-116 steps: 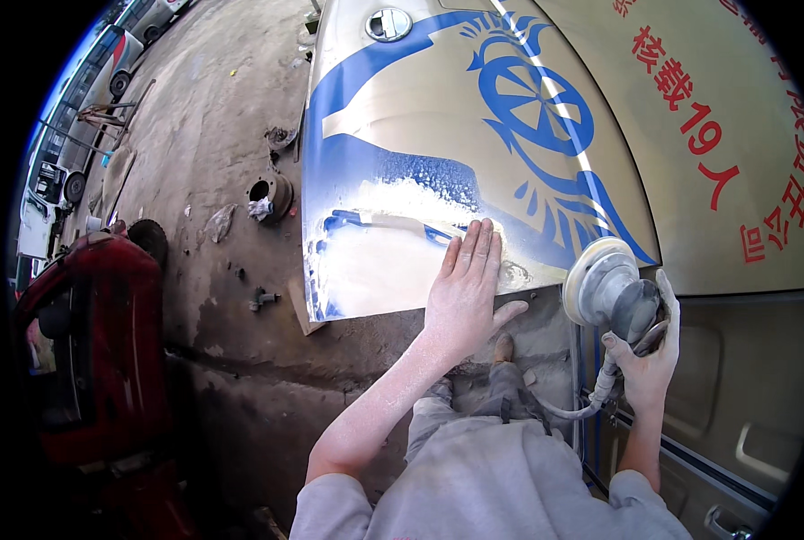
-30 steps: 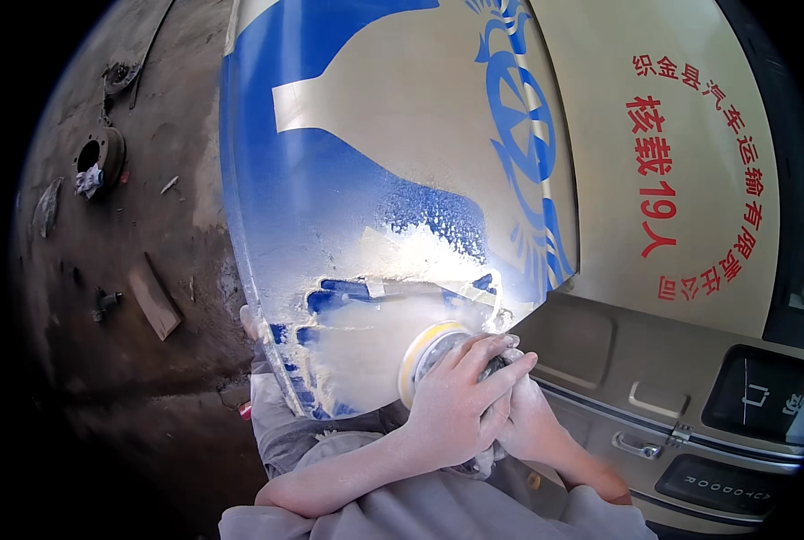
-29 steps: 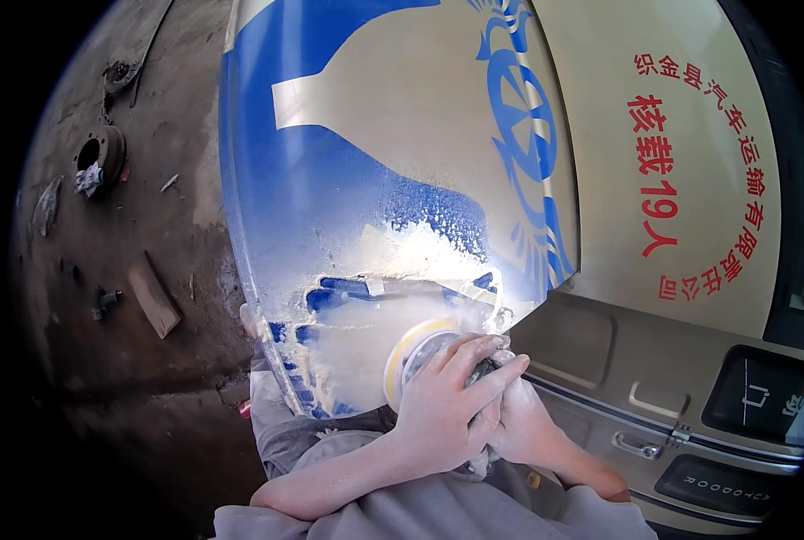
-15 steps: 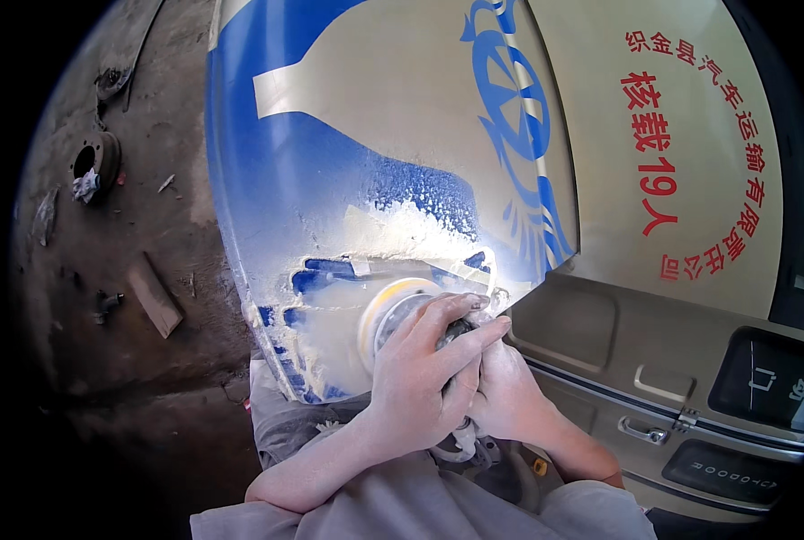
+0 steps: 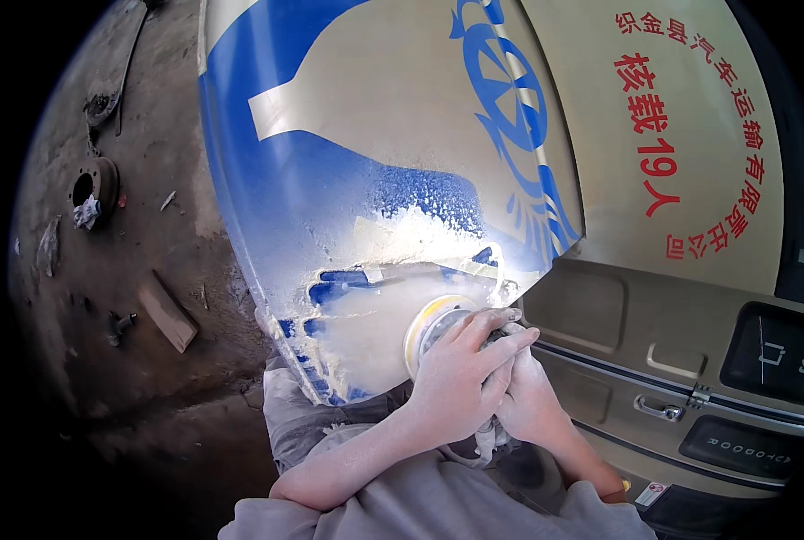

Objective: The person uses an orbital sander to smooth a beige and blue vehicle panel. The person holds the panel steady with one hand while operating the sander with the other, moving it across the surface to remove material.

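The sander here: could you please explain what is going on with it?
The left hand and the right hand hold the sander together. Its disc is at the pale patch by the near edge of a blue and gold panel. Pale dust lies beyond the patch. Whether the disc spins cannot be told.

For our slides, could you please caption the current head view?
Both hands hold a sander against a dusty blue-and-beige panel.

Left hand (image 5: 456,382) and right hand (image 5: 530,396) hold a round sander (image 5: 439,328) against the dusty panel (image 5: 375,99).
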A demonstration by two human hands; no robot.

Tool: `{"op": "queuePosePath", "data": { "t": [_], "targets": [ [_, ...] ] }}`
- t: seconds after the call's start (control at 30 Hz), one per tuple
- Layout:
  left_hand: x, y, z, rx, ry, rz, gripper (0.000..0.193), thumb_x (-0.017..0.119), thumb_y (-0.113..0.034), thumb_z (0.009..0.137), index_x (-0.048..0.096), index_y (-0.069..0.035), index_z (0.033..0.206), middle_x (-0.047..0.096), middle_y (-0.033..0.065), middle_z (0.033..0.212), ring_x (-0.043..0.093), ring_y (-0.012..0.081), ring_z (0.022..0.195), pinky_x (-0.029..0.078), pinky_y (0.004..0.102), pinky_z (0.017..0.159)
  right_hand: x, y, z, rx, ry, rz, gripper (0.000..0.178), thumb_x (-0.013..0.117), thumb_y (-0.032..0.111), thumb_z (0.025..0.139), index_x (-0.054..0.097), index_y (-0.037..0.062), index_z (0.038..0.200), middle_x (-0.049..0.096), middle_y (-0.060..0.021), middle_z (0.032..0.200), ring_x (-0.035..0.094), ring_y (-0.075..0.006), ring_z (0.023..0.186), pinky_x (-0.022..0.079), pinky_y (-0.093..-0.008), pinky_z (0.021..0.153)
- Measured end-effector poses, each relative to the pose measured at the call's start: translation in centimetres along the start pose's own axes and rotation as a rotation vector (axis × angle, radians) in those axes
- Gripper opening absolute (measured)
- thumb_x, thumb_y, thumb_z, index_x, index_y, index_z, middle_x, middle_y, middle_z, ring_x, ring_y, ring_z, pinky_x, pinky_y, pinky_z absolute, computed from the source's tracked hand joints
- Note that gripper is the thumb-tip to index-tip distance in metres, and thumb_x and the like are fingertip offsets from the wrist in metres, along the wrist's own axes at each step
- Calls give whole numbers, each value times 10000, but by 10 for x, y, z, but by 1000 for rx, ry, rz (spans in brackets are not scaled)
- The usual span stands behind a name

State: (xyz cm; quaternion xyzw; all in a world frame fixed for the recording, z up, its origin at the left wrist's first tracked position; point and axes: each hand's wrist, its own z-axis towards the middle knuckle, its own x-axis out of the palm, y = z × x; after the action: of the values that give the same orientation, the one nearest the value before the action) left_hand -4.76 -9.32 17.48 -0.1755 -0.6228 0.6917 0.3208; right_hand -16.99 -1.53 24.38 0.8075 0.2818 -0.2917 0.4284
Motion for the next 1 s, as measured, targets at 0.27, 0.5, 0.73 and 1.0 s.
{"op": "queuePosePath", "data": {
  "t": [0.27,0.5,0.73,1.0],
  "targets": [
    [-7,-1,10,17,0,-13,332,583,-17,920,728,-65,1214,642,194,1260,623,358,1151,473,407,984,1,14,7,132,-39,88,671,734,145,866,374,-56,1396,615,-301,1244,666,-469,1044,560,-509,834],
    [-41,-10,-20,5,-21,26,350,498,13,918,711,34,1194,627,221,1313,584,370,1257,430,459,1089,28,37,3,-123,-11,-79,781,821,305,808,416,-101,1337,576,-298,1170,662,-456,988,565,-504,775],
    [-2,-15,11,-110,146,18,346,503,-47,964,685,24,1251,629,197,1317,562,324,1276,411,406,1093,18,2,-8,18,-215,-16,669,786,369,845,468,-83,1223,638,-280,1033,696,-434,835,577,-483,698],
    [-33,-19,-49,40,226,215,347,486,-114,991,660,87,1214,601,274,1329,552,429,1291,408,551,1110,83,22,-43,-82,-364,135,702,826,364,776,510,-41,1255,603,-226,1013,691,-377,892,567,-476,736]
  ]
}}
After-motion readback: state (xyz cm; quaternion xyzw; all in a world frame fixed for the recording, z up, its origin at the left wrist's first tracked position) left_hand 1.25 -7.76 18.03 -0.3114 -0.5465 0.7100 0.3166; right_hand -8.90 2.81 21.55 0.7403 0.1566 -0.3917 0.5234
